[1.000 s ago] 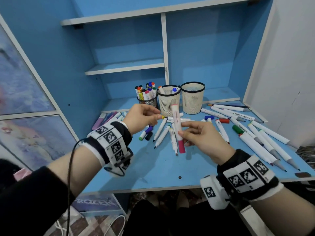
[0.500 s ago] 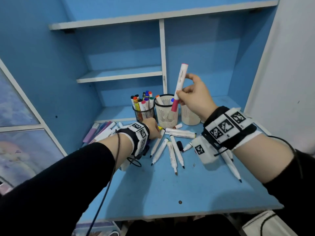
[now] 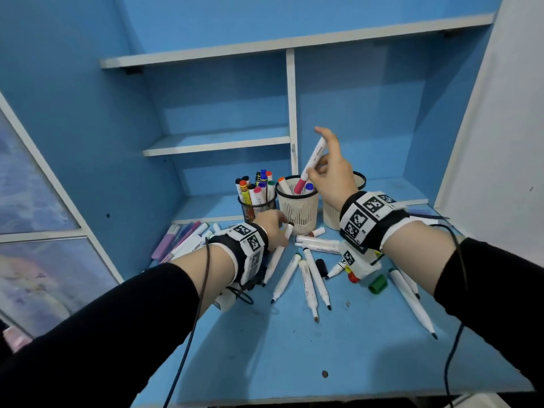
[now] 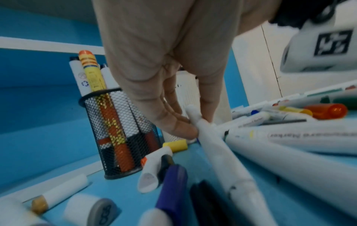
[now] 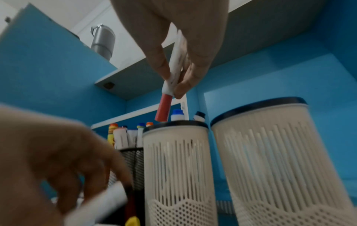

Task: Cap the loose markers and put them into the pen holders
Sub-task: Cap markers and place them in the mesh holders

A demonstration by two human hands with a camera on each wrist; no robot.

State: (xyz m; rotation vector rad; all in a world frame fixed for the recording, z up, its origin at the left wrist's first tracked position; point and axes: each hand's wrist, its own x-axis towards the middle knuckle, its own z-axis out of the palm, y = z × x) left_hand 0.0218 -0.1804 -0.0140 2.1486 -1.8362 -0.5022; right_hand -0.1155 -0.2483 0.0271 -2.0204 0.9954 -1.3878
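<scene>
Capped pink-capped marker (image 3: 309, 164) tilts cap-down over the middle cream holder (image 3: 298, 208); uncapped white markers (image 3: 315, 276) lie scattered at its 6 o'clock.

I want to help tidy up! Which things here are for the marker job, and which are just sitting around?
For the job:
- pink-capped white marker held by the right hand
- white slotted plastic holder
- black wire mesh holder
- uncapped white marker pinched by the left hand
- loose green cap

Just sitting around:
- silver metal jug up high
- blue shelves
</scene>
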